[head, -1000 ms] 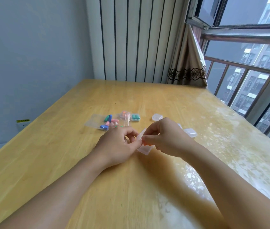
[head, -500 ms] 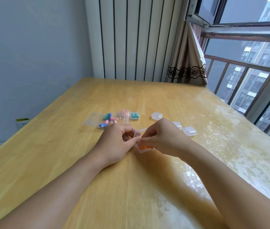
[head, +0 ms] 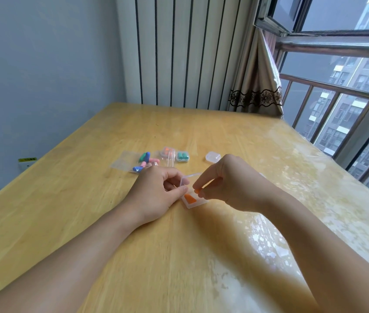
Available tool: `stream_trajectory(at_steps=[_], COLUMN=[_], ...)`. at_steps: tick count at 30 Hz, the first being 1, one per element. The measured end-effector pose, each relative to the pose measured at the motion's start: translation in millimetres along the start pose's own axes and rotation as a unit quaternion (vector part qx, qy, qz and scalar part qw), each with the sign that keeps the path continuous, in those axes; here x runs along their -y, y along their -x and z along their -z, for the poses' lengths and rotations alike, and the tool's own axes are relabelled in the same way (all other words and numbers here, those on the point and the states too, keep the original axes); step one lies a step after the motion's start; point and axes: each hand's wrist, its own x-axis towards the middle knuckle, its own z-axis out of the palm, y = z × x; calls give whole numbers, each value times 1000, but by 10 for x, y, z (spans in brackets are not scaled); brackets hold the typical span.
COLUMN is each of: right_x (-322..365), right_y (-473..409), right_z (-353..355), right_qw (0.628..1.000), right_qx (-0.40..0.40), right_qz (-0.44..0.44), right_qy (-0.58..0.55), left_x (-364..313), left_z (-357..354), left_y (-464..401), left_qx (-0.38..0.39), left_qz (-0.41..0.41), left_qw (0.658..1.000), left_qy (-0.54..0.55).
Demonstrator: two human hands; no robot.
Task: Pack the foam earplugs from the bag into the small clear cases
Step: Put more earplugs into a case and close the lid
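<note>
An open small clear case point(head: 198, 203) lies on the wooden table point(head: 88, 211) between my hands, with one orange earplug point(head: 190, 198) inside. My left hand point(head: 158, 192) pinches the case's left edge. My right hand point(head: 228, 181) pinches a second orange earplug point(head: 198, 190) just above the case. Behind my left hand lies the clear bag point(head: 126, 161) with several coloured earplugs point(head: 144, 158).
Behind the hands stand a case with orange earplugs point(head: 167, 153), a case with green earplugs point(head: 183, 156) and an empty clear case point(head: 213, 157). A window with a metal railing point(head: 337, 91) runs along the table's right side; a curtain point(head: 256, 82) hangs at the far corner.
The case between my hands has been opened, and an orange earplug now lies in it. My right hand has lifted slightly with a second orange earplug.
</note>
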Motion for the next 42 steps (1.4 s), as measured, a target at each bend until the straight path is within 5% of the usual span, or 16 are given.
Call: stream_trajectory(at_steps=[11, 19, 26, 42], right_x=[-51, -246, -296, -138], right_y=[-6, 0, -18, -2], right_z=[23, 267, 97, -15], right_qw=[996, 986, 987, 994], right_qx=[42, 32, 69, 83], right_qz=[62, 17, 31, 71], right_qy=[43, -162, -141, 22], left_x=[62, 31, 20, -45], left_z=[-7, 61, 249, 127], left_y=[-30, -24, 1, 69], left_qx=[-2, 46, 170, 115], left_qz=[21, 42, 25, -40], left_qw=[999, 991, 972, 990], left_qy=[39, 118, 158, 67])
